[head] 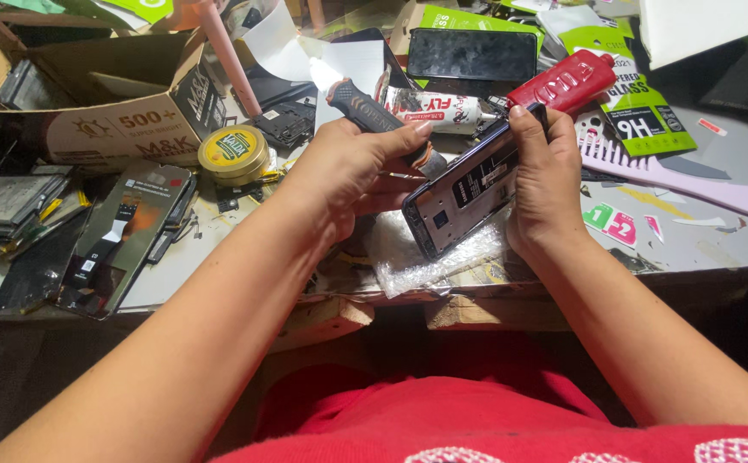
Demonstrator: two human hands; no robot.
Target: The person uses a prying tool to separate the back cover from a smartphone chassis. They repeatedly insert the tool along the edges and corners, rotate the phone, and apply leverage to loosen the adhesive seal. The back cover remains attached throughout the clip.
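My left hand [352,171] grips a dark-handled tool [367,110], its handle sticking up past my knuckles and its working end pressed against an opened phone frame [464,193]. My right hand [545,184] holds that frame by its far end, tilted, with its inner side facing me. Under the frame lies a crumpled clear plastic wrap [429,257] on the workbench [717,236]. The tool's tip is hidden behind my fingers.
A white glue tube [438,110], a red bottle [567,81], a pink comb [691,184], a dark phone [472,53], a round yellow tin [234,153], a cardboard box [104,94] and loose phone screens [117,236] crowd the bench. Green screen-protector packs [639,103] lie at the back right.
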